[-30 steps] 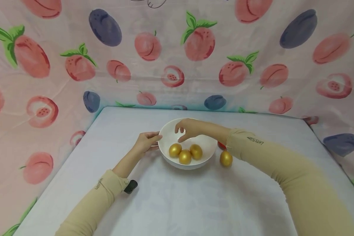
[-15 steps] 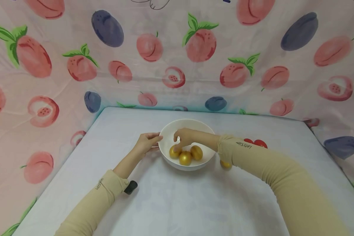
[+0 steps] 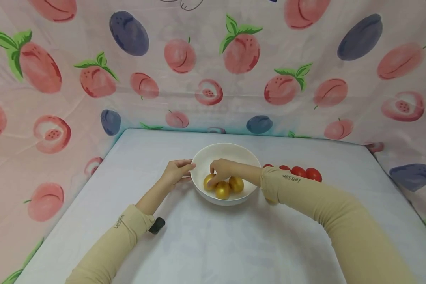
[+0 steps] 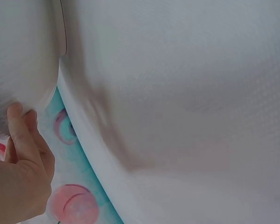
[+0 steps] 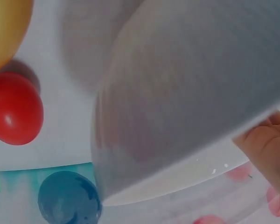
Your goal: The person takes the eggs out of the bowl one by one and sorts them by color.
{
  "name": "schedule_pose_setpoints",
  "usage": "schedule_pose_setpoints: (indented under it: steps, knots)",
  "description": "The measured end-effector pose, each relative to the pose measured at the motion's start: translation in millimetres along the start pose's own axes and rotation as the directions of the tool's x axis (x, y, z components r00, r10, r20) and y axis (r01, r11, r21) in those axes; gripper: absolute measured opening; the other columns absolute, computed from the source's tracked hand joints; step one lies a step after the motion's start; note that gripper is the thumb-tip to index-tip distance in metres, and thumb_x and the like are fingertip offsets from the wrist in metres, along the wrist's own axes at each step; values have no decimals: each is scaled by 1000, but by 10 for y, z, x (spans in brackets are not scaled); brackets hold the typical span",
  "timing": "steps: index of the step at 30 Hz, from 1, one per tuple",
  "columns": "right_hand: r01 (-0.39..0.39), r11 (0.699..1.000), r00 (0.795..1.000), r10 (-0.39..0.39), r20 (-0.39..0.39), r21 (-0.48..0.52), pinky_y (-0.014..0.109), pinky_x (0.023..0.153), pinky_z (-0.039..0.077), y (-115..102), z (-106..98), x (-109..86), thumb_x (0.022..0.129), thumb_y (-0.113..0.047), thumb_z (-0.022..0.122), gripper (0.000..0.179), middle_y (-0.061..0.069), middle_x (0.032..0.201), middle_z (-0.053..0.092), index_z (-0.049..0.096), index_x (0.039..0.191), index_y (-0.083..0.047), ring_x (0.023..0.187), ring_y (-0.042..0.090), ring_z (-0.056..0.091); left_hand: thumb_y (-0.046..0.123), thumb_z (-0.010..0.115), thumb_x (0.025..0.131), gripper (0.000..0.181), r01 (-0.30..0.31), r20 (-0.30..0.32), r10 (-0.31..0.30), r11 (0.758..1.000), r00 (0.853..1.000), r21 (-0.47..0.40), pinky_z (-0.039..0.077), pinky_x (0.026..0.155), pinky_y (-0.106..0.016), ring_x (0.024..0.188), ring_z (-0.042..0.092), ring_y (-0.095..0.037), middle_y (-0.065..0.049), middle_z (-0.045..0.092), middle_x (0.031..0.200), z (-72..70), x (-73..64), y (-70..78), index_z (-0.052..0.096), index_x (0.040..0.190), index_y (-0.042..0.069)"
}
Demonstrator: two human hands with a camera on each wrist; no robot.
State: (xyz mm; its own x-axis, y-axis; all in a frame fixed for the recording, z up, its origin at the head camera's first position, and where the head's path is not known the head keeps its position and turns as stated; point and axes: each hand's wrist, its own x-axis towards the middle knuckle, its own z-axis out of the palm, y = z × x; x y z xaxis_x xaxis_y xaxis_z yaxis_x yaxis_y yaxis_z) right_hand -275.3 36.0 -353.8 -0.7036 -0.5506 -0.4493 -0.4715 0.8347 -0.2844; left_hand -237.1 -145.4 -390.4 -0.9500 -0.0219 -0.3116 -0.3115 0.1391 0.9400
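Here the white bowl stands upright on the desk, between the two hands. The left hand pinches the bowl's left rim, thumb at its edge. The right hand reaches over the bowl's right rim, its fingers bent at the leftmost golden egg; whether they grip it I cannot tell. Two more golden eggs lie beside that one inside the bowl. Another golden object, mostly hidden by the right sleeve, lies just right of the bowl, with red eggs in a row beyond it.
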Motion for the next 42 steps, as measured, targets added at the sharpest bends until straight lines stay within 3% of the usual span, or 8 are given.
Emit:
schedule_pose_setpoints:
  steps: [4, 8, 17, 31, 37, 42]
  knots:
    - [-32, 999, 999, 33, -30, 28, 18, 61, 46, -41, 25, -23, 79, -46, 72, 49, 3, 82, 57, 58, 100, -3, 73, 15, 51, 17, 61, 92, 42, -9, 8, 9, 1000, 1000, -3, 59, 75, -25, 79, 67, -9, -22, 57, 129, 0, 2, 2, 54, 129, -1]
    - [-38, 998, 997, 41, -63, 45, 18, 59, 48, -57, 58, -18, 79, -43, 73, 45, 2, 77, 56, 58, 94, -4, 69, 14, 50, 16, 61, 92, 41, -15, 6, 15, 1000, 1000, -6, 59, 75, -25, 79, 67, -9, -22, 57, 129, 3, -1, 13, 55, 129, -1]
    - [34, 999, 996, -31, -90, 38, 17, 56, 43, -50, 76, -32, 78, -30, 75, 37, 2, 78, 55, 59, 95, -2, 68, 13, 50, 15, 61, 91, 41, -19, 1, 19, 1000, 1000, -10, 60, 74, -24, 77, 67, -8, -22, 57, 129, -3, -3, 10, 55, 129, -1]
    - [132, 990, 981, -123, -153, 49, 22, 80, 49, 80, 89, -100, 78, -31, 75, 46, 7, 95, 64, 61, 110, -1, 82, 15, 53, 16, 61, 91, 42, -32, 4, 32, 999, 999, 10, 60, 72, -23, 77, 66, -7, -22, 57, 129, -8, -5, -23, 55, 128, -1]
    - [165, 982, 973, -147, -180, 94, 29, 93, 51, 122, 99, -137, 79, -32, 75, 53, 10, 106, 65, 59, 118, 0, 92, 19, 55, 15, 61, 92, 42, -28, -3, 28, 1000, 1000, 11, 60, 72, -23, 75, 66, -7, -23, 57, 129, -10, -9, -47, 54, 129, -2]
    - [211, 968, 958, -178, -224, 134, 30, 95, 51, 174, 109, -174, 78, -29, 76, 53, 10, 108, 64, 59, 118, 1, 95, 20, 55, 15, 60, 92, 42, -28, 0, 28, 1000, 1000, 14, 60, 73, -24, 77, 67, -8, -23, 57, 128, -11, -11, -44, 54, 130, -2]
